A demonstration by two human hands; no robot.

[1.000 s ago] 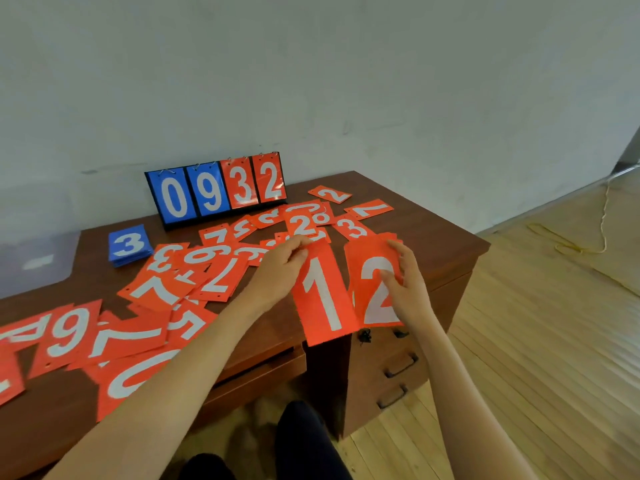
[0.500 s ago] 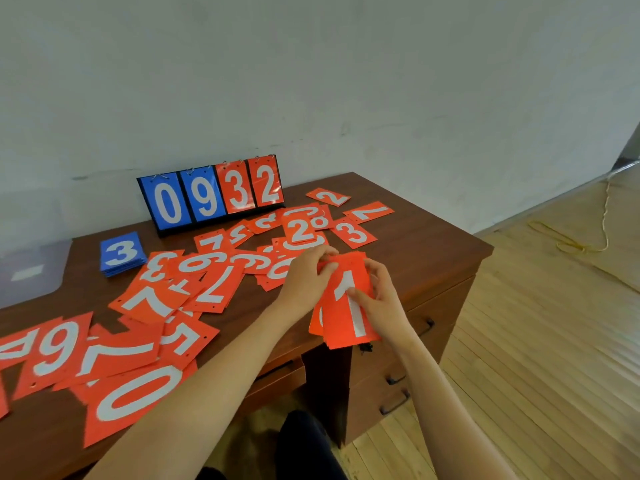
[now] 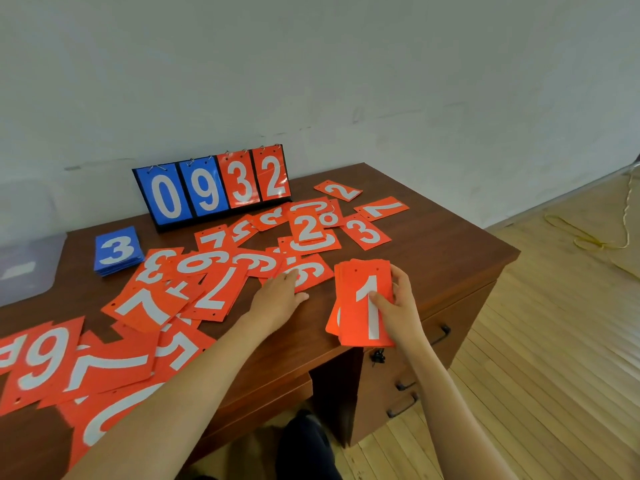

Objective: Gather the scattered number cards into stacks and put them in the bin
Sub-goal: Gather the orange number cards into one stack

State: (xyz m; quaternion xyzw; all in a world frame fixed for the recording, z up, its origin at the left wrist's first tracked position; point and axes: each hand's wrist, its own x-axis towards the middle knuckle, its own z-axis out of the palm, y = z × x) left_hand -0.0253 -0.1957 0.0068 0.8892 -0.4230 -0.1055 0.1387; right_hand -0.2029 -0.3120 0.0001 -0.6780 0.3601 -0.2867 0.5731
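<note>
My right hand (image 3: 398, 306) grips a small stack of red cards (image 3: 358, 299) with a white 1 on top, held above the desk's front edge. My left hand (image 3: 278, 294) lies flat with fingertips touching a red card (image 3: 308, 271) on the desk. Several red number cards (image 3: 194, 282) lie scattered and overlapping across the brown desk (image 3: 433, 251), more at the left (image 3: 52, 362) and at the back right (image 3: 365, 232). A tidy stack of blue cards topped by a 3 (image 3: 117, 251) sits at the back left. The translucent bin (image 3: 27, 268) stands at the far left edge.
A flip scoreboard (image 3: 214, 188) reading 0 9 3 2 stands against the white wall at the back of the desk. Desk drawers with dark handles (image 3: 401, 407) face the wooden floor on the right. A yellow cord (image 3: 602, 237) lies on the floor.
The 1 card and the 2 card, held apart a second ago, were joined into one stack in my right hand. My left hand let go and moved left onto a card on the desk.
</note>
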